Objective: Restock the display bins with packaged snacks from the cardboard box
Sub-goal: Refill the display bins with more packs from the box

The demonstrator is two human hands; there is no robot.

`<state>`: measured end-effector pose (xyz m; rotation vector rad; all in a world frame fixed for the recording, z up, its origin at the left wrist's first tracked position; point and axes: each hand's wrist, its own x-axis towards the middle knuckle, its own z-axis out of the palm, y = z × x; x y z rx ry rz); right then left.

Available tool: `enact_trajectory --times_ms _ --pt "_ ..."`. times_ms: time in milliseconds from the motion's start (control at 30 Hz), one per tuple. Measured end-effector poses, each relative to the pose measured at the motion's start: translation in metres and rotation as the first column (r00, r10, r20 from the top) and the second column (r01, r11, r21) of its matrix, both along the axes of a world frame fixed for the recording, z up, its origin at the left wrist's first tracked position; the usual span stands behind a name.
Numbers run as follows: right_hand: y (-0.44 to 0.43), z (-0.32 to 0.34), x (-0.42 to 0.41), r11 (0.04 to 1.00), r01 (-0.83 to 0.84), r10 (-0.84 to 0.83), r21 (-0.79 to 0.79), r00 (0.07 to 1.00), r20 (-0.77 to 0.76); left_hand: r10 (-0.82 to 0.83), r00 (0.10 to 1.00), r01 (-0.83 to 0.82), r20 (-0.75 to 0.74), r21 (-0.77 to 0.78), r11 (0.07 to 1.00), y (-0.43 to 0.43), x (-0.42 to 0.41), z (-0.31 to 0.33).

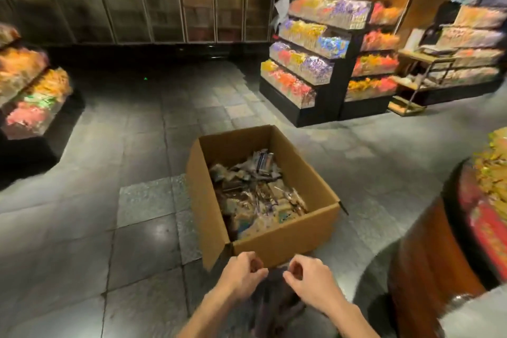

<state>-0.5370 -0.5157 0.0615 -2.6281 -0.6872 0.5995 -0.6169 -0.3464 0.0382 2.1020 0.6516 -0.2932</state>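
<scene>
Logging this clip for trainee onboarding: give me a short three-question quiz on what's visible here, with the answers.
1. True or false: one hand is inside the cardboard box.
2. Where does the box stand? A) on a shelf B) on the tiled floor C) on a trolley
3. Fill in: the box holds a loose pile of packaged ____.
Key:
1. False: the left hand and right hand are both outside it, fingers curled, by its near wall.
2. B.
3. snacks.
</scene>
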Motion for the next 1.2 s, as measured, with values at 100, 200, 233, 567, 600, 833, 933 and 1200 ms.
enact_trajectory --times_ms 100,200,233,567,600,833,933,1200 --pt "0.03 -0.002 0.042 0.999 -0.03 0.03 -0.021 0.999 -0.021 0.039 0.999 -0.039 -0.009 -0.028 0.999 0.03 0.046 -0.01" --pt "0.062 -0.015 0.09 0.996 -0.064 0.062 -0.055 0.997 -0.04 0.07 0.996 -0.071 -0.049 -0.028 0.997 0.064 0.094 -0.022" --pt "0.073 -0.022 0.108 0.995 -0.078 0.075 -0.055 0.996 -0.051 0.081 0.995 -0.083 -0.054 -0.038 0.996 0.075 0.11 -0.028" --pt "0.159 -0.129 0.273 0.945 -0.235 0.163 -0.226 0.941 -0.298 -0.069 0.937 0.18 -0.342 0.303 0.936 0.149 0.235 -0.149" --pt "0.162 -0.14 0.284 0.932 -0.25 0.159 -0.263 0.933 -0.322 -0.108 0.932 0.241 -0.345 0.371 0.897 0.153 0.245 -0.157" --pt "0.184 -0.213 0.321 0.848 -0.392 0.213 -0.358 0.869 -0.447 -0.315 0.758 0.478 -0.571 0.159 0.864 0.182 0.283 -0.212" --pt "0.187 -0.237 0.321 0.763 -0.545 0.312 -0.347 0.781 -0.541 -0.326 0.729 0.485 -0.601 0.118 0.867 0.167 0.277 -0.219" --pt "0.176 -0.245 0.308 0.583 -0.648 0.499 -0.49 0.762 -0.413 -0.16 0.758 0.272 -0.633 0.084 0.959 0.14 0.267 -0.232"
